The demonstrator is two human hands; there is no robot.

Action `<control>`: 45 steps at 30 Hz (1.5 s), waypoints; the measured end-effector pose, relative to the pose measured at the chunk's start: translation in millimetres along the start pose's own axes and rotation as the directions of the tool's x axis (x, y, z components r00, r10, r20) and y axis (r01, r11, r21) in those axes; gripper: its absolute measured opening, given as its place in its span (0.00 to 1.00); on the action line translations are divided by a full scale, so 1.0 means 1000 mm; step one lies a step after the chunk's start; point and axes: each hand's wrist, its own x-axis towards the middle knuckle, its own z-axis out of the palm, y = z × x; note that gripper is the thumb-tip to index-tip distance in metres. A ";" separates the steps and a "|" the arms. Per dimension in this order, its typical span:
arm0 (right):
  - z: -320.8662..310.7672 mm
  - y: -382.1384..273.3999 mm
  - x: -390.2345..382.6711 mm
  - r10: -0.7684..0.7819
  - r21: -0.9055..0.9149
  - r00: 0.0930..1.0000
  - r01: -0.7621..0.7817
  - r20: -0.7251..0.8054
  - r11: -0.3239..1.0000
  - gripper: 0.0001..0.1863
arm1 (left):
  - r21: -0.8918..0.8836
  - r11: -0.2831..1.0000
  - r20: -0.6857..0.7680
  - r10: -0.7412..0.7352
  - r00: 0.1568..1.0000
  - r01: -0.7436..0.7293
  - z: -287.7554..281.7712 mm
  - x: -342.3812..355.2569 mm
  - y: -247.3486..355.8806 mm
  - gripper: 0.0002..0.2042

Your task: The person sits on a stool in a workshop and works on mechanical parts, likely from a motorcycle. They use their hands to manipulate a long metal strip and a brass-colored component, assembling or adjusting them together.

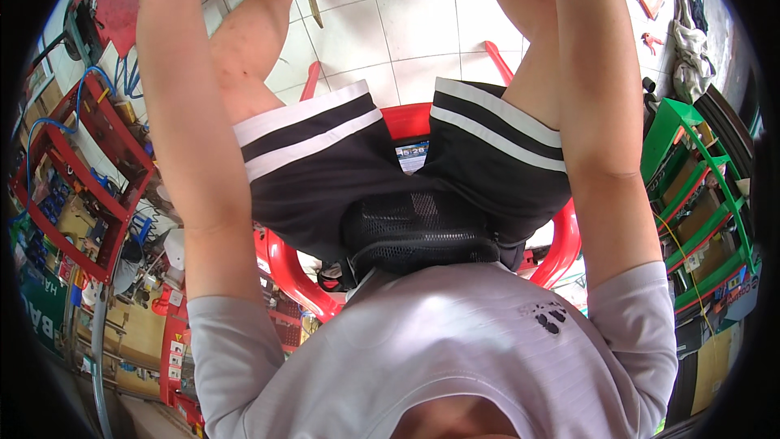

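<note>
Both my forearms reach up past the top edge of the head view, so my left hand and my right hand are out of sight, along with whatever they may hold. I sit on a red plastic chair (559,252) in dark shorts with white stripes. A black mesh pouch (418,232) lies at my waist. A phone (412,158) with a lit screen shows between my thighs. A thin pale strip (313,2), perhaps wood, is near my left foot at the top.
White tiled floor (406,32) lies ahead of the chair. Red metal racks (114,219) with tools and blue hoses stand at my left. A green rack (674,146) stands at my right, with a cloth bag (691,57) and a small red tool (650,42) beyond it.
</note>
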 end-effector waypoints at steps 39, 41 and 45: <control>0.002 0.017 0.001 0.059 0.026 0.998 -0.060 0.039 0.998 0.16 | -0.031 0.951 -0.496 0.252 0.831 -0.307 0.033 0.005 -0.007 0.12; 0.000 0.010 -0.001 0.063 0.042 0.997 -0.065 0.042 0.997 0.16 | 0.087 0.990 -0.327 0.133 0.936 -0.110 0.025 0.003 -0.002 0.13; -0.002 0.004 0.000 0.149 0.034 0.988 -0.150 0.042 0.988 0.16 | -0.229 0.870 -0.471 0.293 0.832 -0.436 0.035 0.007 -0.013 0.13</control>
